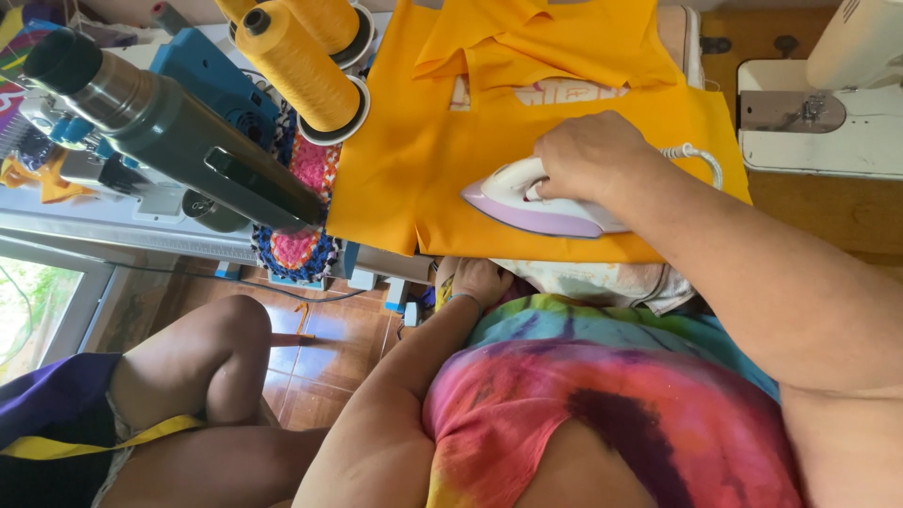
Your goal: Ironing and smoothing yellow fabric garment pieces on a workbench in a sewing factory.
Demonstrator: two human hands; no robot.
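My right hand (588,155) grips the handle of a white and lilac iron (527,205), which rests flat on an orange fabric piece (404,169) spread over the table. The iron's tip points left. Its coiled white cord (701,155) trails off behind my wrist. A second folded orange layer (546,42) lies farther back on the same cloth. My left hand (482,280) sits at the table's near edge just below the orange fabric, beside a pale padded cloth (602,280). Its fingertips are tucked out of sight.
Two orange thread cones (301,71) stand at the left by a blue machine (212,75) and a dark green flask (179,132). A white sewing machine (828,103) is at the right. A crocheted mat (299,249) hangs below. Another person's bent knee (212,353) is at lower left.
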